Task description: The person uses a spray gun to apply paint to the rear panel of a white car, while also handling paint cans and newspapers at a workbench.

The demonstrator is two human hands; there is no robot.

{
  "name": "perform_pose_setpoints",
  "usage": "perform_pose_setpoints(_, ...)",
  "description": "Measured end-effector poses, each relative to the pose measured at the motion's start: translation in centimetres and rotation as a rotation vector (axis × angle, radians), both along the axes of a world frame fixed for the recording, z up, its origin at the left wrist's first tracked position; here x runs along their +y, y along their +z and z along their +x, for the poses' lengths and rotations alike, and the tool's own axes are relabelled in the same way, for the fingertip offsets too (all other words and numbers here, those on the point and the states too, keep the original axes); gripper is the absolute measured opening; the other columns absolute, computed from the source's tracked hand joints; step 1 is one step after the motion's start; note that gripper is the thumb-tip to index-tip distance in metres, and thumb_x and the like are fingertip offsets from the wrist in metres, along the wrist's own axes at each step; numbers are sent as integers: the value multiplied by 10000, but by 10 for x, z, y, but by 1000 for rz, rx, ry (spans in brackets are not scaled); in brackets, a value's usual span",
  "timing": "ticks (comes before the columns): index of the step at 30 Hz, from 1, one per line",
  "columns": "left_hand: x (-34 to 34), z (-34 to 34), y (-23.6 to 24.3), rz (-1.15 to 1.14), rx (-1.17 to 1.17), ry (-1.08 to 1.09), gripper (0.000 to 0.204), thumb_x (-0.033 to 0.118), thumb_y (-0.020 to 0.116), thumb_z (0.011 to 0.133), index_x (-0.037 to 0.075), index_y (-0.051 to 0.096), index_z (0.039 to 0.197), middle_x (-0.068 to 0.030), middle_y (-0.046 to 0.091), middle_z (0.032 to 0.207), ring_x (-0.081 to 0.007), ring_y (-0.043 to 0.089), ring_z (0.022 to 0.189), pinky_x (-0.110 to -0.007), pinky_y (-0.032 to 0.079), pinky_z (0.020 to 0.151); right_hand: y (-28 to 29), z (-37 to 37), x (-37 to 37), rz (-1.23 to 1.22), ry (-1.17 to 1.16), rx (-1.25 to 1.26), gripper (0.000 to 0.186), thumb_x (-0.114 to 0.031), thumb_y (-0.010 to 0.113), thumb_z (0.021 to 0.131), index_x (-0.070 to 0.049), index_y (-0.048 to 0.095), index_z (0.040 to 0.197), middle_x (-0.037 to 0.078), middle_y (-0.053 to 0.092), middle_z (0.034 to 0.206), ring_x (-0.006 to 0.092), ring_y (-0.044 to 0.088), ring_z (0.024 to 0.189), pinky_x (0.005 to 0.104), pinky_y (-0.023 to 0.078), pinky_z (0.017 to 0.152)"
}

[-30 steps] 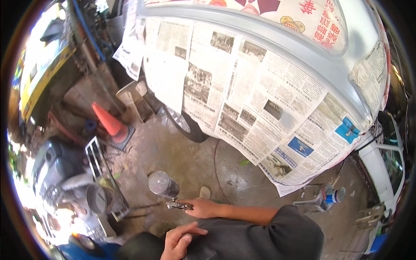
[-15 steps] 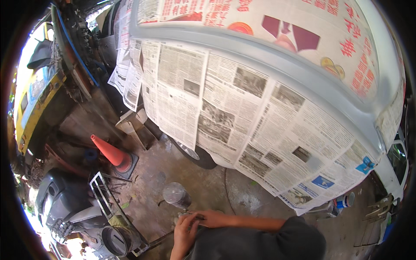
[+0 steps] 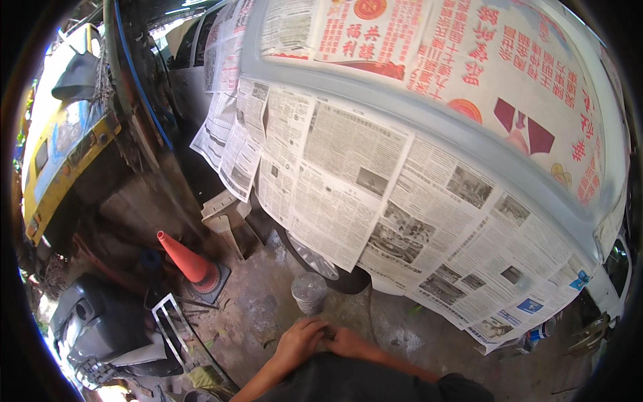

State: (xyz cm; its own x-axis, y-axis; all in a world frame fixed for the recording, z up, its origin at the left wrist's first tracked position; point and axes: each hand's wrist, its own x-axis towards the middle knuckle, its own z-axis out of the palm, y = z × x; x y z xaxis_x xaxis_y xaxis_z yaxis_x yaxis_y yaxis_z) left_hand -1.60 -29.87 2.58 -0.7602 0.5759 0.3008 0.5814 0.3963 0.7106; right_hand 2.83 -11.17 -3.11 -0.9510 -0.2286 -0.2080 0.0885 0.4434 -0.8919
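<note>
Held left hand point(image 3: 299, 343) together with right hand point(image 3: 347, 342), near centre, just short of grey cup point(image 3: 309, 293); couldn't tell grip. Probably risked spill from tilting cup, torn newspaper point(image 3: 335, 197) from swinging it far.

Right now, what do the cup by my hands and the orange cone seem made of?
The cup: plastic or metal, dull grey; speckled residue hides which. The orange cone: likely moulded plastic or rubber, fairly matte, judging by its smooth, tapered body.
</note>
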Motion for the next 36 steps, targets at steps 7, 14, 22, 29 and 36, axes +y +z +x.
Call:
perform_pose_setpoints(7, -69, -43, -7, 25, -314, -37, 248, 83, 670, 862, 89, 660, 1109, -147, 677, 1009, -344, 670, 925, -404, 543, 763, -24, -25, -69, -82, -57, 11, 558, -427, 630, 935, -105, 521, 1378, 214, 694, 1008, 364, 680, 934, 402, 511, 816)
perform_pose_setpoints(14, -90, -71, -4, -16, -133, -128, 219, 58, 674, 862, 73, 672, 1081, -117, 679, 1013, -325, 683, 884, -382, 561, 737, -6, -43, -89, -15, -67, -111, 528, -428, 629, 945, -109, 546, 1358, 194, 701, 1041, 319, 692, 988, 382, 507, 844)
perform_pose_setpoints(22, -73, -95, -6, 8, -106, -223, 250, 48, 628, 881, 70, 664, 1128, -140, 645, 1075, -340, 660, 970, -393, 552, 791, -24, -55, -83, -91, -200, -70, 498, -377, 651, 929, -82, 549, 1317, 206, 702, 1030, 321, 697, 982, 394, 511, 825)
perform_pose_setpoints(29, -36, -132, -1, 36, -130, -347, 274, 57, 639, 889, 54, 649, 1162, -153, 630, 1096, -347, 640, 1002, -384, 544, 815, -4, -80, -59, -129, -283, -53, 475, -291, 652, 933, -58, 537, 1331, 194, 696, 1119, 271, 678, 1075, 371, 512, 888)
perform_pose_setpoints(36, 25, -150, 10, 194, -346, -347, 254, 81, 637, 933, 47, 618, 1184, -102, 606, 1028, -196, 629, 940, -325, 515, 809, 8, -96, -13, -255, -515, -78, 422, -216, 639, 952, -42, 556, 1327, 142, 655, 1237, 231, 616, 1141, 362, 486, 950)
